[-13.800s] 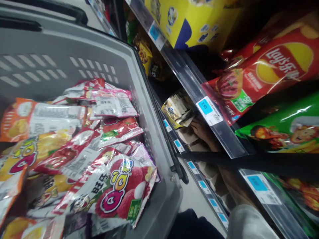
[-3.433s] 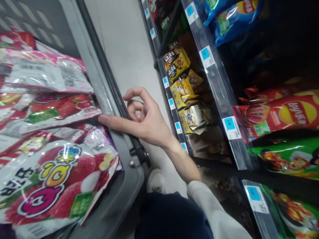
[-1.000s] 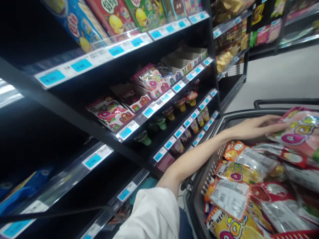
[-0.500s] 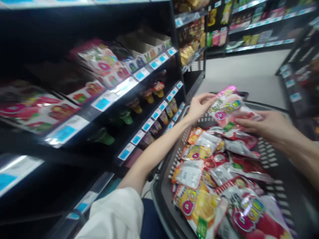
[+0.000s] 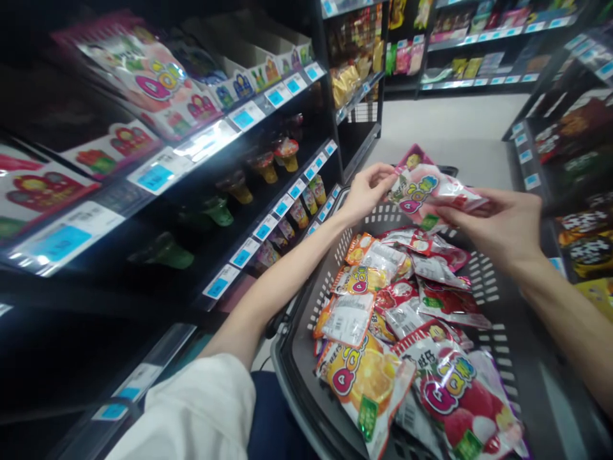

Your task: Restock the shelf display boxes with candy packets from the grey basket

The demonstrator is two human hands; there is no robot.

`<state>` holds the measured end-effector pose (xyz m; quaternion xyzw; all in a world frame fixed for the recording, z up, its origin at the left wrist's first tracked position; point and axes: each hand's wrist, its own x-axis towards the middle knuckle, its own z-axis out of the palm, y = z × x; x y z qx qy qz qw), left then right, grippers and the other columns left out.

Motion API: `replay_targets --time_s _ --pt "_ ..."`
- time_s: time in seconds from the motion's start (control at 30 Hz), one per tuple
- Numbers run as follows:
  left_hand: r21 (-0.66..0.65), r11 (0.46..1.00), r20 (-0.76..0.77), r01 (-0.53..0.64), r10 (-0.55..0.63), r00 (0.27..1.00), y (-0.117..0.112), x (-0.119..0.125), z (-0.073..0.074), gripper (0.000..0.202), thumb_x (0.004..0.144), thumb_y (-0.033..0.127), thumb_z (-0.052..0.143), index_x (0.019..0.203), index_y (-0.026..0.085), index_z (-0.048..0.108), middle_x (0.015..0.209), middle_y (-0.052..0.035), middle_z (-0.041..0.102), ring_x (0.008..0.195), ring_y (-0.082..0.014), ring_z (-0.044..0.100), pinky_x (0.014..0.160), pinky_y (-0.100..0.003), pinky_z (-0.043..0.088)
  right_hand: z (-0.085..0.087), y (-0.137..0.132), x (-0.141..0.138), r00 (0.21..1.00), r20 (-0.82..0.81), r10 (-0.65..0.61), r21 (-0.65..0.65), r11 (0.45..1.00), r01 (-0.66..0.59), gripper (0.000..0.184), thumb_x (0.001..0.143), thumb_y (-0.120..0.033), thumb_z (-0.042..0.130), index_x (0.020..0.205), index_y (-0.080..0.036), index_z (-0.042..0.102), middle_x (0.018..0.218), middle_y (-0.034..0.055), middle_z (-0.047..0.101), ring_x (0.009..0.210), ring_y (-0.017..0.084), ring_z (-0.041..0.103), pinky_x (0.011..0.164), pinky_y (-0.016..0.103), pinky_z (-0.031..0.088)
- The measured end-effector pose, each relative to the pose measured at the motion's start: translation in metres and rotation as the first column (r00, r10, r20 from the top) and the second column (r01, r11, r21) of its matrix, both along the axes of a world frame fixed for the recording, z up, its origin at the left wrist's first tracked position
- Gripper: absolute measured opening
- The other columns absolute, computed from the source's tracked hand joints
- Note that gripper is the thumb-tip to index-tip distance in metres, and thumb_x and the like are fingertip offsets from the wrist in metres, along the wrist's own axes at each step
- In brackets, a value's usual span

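Observation:
Both my hands hold one pink bag of gummy candy [image 5: 426,191] above the far end of a grey shopping basket [image 5: 299,370]. My left hand [image 5: 371,191] pinches its upper left corner. My right hand [image 5: 502,223] grips the right end, thumb on the front. Below, the basket contains several candy bags: an orange-fruit bag [image 5: 366,383] and a lychee bag [image 5: 467,396] lie face up near me, a white-backed bag [image 5: 348,317] rests on the left, and red bags [image 5: 450,303] lie toward the right.
On the left, a dark shelf [image 5: 211,137] carries cardboard display boxes and a pink candy bag [image 5: 138,70] leaning out. Jelly cups [image 5: 287,155] hang beneath it. More stocked shelving [image 5: 479,45] stands across the pale floor [image 5: 440,121], and another rack [image 5: 575,153] is at right.
The view has shifted so that the shelf, basket and hands appear further left and slightly higher. The pink bag has tilted a little and stays in both hands.

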<state>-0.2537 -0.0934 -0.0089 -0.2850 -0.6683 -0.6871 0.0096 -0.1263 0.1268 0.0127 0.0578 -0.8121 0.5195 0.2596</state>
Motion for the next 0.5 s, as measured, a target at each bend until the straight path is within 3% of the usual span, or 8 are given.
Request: replay_targets --time_s 0.1,0.2,0.3,0.37,0.43,0.5 --pt "-0.038 0.995 -0.157 0.091 -0.095 0.983 -0.002 -0.009 -0.004 0.067 0.08 0.078 0.076 0.101 0.015 0.065 0.105 -0.0091 0.071 0.1 -0.0202 0.068 0.083 -0.031 0.058 -0.002 0.004 0.002 0.919 -0.391 0.051 0.344 0.934 0.095 0.028 0.087 -0.012 0.069 0.109 -0.019 0.085 0.105 0.0061 0.078 0.09 0.024 0.077 0.075 0.033 0.06" --pt "-0.081 0.994 -0.291 0.079 -0.1 0.951 -0.003 -0.014 -0.005 0.067 0.085 0.08 0.069 0.101 0.015 0.064 0.11 -0.0098 0.071 0.108 -0.0209 0.068 0.102 -0.037 0.055 0.0 0.003 0.005 0.837 -0.528 0.141 0.468 0.871 0.149 0.036 0.086 -0.005 0.057 0.109 -0.013 0.084 0.109 0.0076 0.077 0.096 0.027 0.077 0.082 0.037 0.06" --pt "-0.069 0.997 -0.289 0.047 -0.065 0.955 -0.003 -0.016 -0.008 0.069 0.088 0.084 0.062 0.105 0.017 0.061 0.108 -0.0081 0.07 0.106 -0.0204 0.068 0.103 -0.039 0.054 0.002 -0.003 0.007 0.893 -0.446 0.061 0.412 0.9 0.145 0.023 0.092 -0.015 0.065 0.106 -0.016 0.084 0.101 0.0049 0.078 0.084 0.02 0.075 0.075 0.031 0.058" --pt "-0.069 0.997 -0.239 0.021 -0.036 0.97 -0.002 -0.018 -0.01 0.069 0.089 0.084 0.06 0.106 0.018 0.059 0.1 -0.0056 0.067 0.101 -0.0195 0.068 0.1 -0.04 0.055 0.001 -0.006 0.005 0.952 -0.306 0.009 0.264 0.962 0.076 0.023 0.092 -0.026 0.074 0.111 -0.016 0.08 0.102 0.0047 0.079 0.081 0.017 0.075 0.071 0.028 0.059" --pt "-0.072 0.997 -0.189 0.001 -0.015 0.982 -0.002 -0.019 -0.013 0.064 0.091 0.08 0.062 0.105 0.018 0.058 0.092 -0.0031 0.063 0.099 -0.0191 0.067 0.1 -0.042 0.055 -0.004 -0.005 0.0 0.983 -0.182 0.011 0.075 0.997 0.002 0.045 0.086 -0.03 0.079 0.127 -0.014 0.071 0.107 0.0069 0.078 0.085 0.019 0.076 0.072 0.027 0.063" --pt "-0.058 0.998 -0.129 -0.005 -0.002 0.992 -0.001 -0.017 -0.014 0.056 0.094 0.071 0.066 0.103 0.017 0.058 0.089 -0.0019 0.059 0.098 -0.0194 0.066 0.1 -0.045 0.055 -0.01 -0.001 -0.005 0.995 -0.102 0.024 -0.025 0.999 -0.027 0.067 0.079 -0.033 0.082 0.139 -0.013 0.061 0.111 0.0088 0.077 0.087 0.021 0.077 0.071 0.03 0.065"
